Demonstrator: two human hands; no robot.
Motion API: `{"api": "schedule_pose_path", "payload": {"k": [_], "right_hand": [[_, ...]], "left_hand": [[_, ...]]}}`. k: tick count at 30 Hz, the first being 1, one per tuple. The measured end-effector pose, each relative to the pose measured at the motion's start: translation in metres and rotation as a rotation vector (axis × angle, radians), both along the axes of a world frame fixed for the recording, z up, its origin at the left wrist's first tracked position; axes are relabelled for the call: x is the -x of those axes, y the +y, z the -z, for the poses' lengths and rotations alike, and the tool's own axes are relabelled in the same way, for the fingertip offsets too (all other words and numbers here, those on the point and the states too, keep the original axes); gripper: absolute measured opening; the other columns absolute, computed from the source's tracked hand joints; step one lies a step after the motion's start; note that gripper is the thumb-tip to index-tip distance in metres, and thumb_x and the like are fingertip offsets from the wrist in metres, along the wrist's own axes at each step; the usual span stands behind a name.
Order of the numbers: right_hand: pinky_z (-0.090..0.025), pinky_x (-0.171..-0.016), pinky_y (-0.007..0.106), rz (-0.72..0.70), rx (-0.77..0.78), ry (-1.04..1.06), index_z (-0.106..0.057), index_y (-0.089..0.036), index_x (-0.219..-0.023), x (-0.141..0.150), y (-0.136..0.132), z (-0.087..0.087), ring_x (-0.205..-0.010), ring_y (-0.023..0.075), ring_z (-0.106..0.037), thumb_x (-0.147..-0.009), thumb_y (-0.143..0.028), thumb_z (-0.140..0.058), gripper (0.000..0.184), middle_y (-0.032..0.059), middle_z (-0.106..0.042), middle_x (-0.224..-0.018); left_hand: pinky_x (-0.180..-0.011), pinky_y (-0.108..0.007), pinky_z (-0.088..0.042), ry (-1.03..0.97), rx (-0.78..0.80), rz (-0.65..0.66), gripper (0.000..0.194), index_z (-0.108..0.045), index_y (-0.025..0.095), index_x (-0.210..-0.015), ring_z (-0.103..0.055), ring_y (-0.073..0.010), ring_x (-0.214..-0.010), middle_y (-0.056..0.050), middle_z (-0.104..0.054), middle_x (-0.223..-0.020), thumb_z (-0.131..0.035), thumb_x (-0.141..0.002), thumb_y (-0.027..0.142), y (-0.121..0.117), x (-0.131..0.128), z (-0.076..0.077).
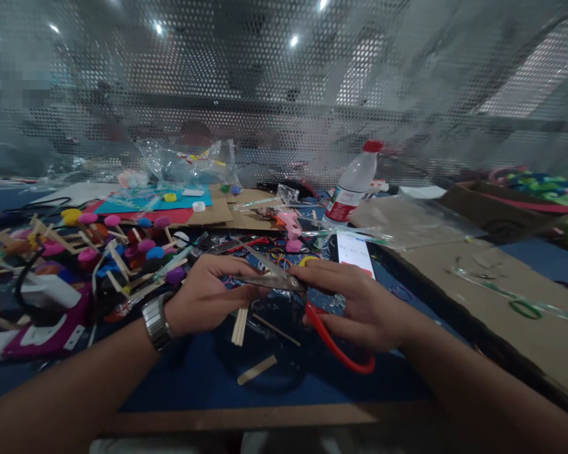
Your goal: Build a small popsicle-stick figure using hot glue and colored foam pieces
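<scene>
My left hand, with a metal-banded watch on the wrist, pinches several wooden craft sticks whose lower ends hang below the fingers. My right hand grips a pair of scissors with red handles. The blades are spread and point left, reaching the left fingertips at the upper part of the sticks. Whether they touch the wood is hidden by the fingers. On the blue table below lie a short piece of craft stick and a thin sliver of wood.
Colourful pompoms and stick pieces crowd the left, beside a purple device. Beyond my hands are a pink glue gun, a phone and a red-capped bottle. Cardboard lies right, with a filled box behind.
</scene>
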State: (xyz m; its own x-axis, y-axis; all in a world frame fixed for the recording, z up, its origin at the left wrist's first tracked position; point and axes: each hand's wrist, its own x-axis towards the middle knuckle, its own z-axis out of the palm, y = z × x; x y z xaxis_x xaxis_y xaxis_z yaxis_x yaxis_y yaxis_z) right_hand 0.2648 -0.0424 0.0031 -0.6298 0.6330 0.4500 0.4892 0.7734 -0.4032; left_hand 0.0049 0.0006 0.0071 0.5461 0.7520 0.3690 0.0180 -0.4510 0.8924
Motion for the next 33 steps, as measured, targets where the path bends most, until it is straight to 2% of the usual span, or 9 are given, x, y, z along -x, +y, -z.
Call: {"api": "schedule_pose_path", "payload": {"k": [12,19,24,30,33], "right_hand": [[-0.057,-0.086,0.037,-0.048,0.017,-0.011,-0.059,-0.012,-0.139,-0.002,-0.002,-0.003,-0.104,0.0268,-0.072,-0.094,-0.034,-0.064,0.051,0.0192,-0.074,-0.121],[-0.059,-0.086,0.039,-0.053,0.047,-0.007,-0.057,-0.016,-0.142,-0.003,-0.003,-0.003,-0.104,0.0279,-0.073,-0.093,-0.035,-0.066,0.053,0.018,-0.075,-0.119],[-0.059,-0.084,0.038,-0.053,0.063,-0.014,-0.057,-0.014,-0.142,-0.003,-0.004,-0.004,-0.103,0.027,-0.072,-0.094,-0.035,-0.066,0.053,0.0188,-0.075,-0.119],[-0.058,-0.085,0.038,-0.08,0.059,-0.016,-0.056,-0.015,-0.143,-0.003,-0.004,-0.005,-0.103,0.0268,-0.073,-0.094,-0.036,-0.064,0.053,0.0181,-0.075,-0.119],[-0.058,-0.083,0.036,-0.089,0.058,-0.02,-0.055,-0.015,-0.143,-0.002,-0.005,-0.006,-0.1,0.026,-0.073,-0.096,-0.036,-0.063,0.052,0.0177,-0.076,-0.116]], "left_hand": [[-0.055,-0.02,-0.048,0.148,0.16,0.066,0.02,-0.081,0.013,-0.074,-0.061,-0.0136,-0.061,-0.006,-0.073,-0.07,-0.079,-0.079,0.032,0.0,0.002,-0.008],[-0.048,-0.019,-0.041,0.184,0.247,0.056,0.024,-0.08,0.012,-0.072,-0.054,-0.0117,-0.054,-0.006,-0.069,-0.062,-0.08,-0.073,0.036,-0.002,0.002,-0.01],[-0.048,-0.02,-0.042,0.161,0.304,0.09,0.025,-0.08,0.011,-0.07,-0.056,-0.0125,-0.054,-0.008,-0.072,-0.063,-0.079,-0.071,0.036,-0.003,0.002,-0.013],[-0.05,-0.017,-0.041,0.144,0.36,0.181,0.017,-0.08,0.01,-0.072,-0.053,-0.0085,-0.053,-0.006,-0.073,-0.064,-0.079,-0.075,0.027,-0.001,0.004,-0.013],[-0.052,-0.018,-0.042,0.138,0.356,0.205,0.019,-0.079,0.01,-0.07,-0.055,-0.0095,-0.055,-0.007,-0.072,-0.065,-0.081,-0.075,0.028,0.0,0.005,-0.012]]}}
